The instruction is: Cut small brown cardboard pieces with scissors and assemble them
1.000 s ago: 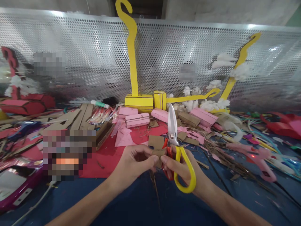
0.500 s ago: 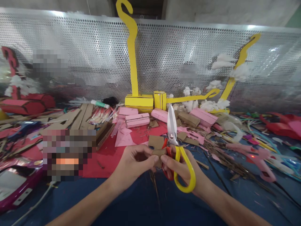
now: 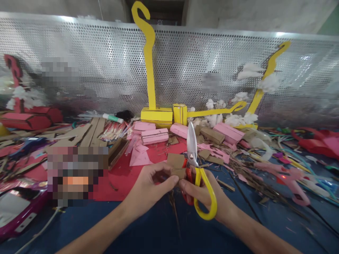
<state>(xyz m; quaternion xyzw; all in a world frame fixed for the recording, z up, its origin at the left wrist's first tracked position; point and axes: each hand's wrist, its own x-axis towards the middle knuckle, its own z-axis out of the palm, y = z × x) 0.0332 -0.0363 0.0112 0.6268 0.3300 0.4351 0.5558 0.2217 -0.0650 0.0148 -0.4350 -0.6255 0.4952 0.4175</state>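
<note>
Between thumb and fingers my left hand (image 3: 148,187) pinches a small brown cardboard piece (image 3: 178,173) above the blue table. My right hand (image 3: 208,192) is closed, with a pair of scissors (image 3: 192,156) hooked in it. One scissor handle is yellow and the other red. The silver blades are together and point up and away from me. The right thumb tip touches the cardboard's right edge, close to the left thumb. Part of the right fingers is hidden behind the scissor handles. Just beyond the fingers lies another square of brown cardboard (image 3: 176,159).
Pink boxes (image 3: 155,136) and yellow paper-covered forms (image 3: 156,114) stand towards a perforated metal panel (image 3: 106,53). A pink glue gun (image 3: 288,178) with a lit red light lies right, near dry twigs (image 3: 254,178). Red sheet (image 3: 119,183) and cardboard scraps spread left.
The scissors have tilted slightly left and dropped a little with my right hand. My right thumb has slid lower on the cardboard. The left hand keeps its pinch.
</note>
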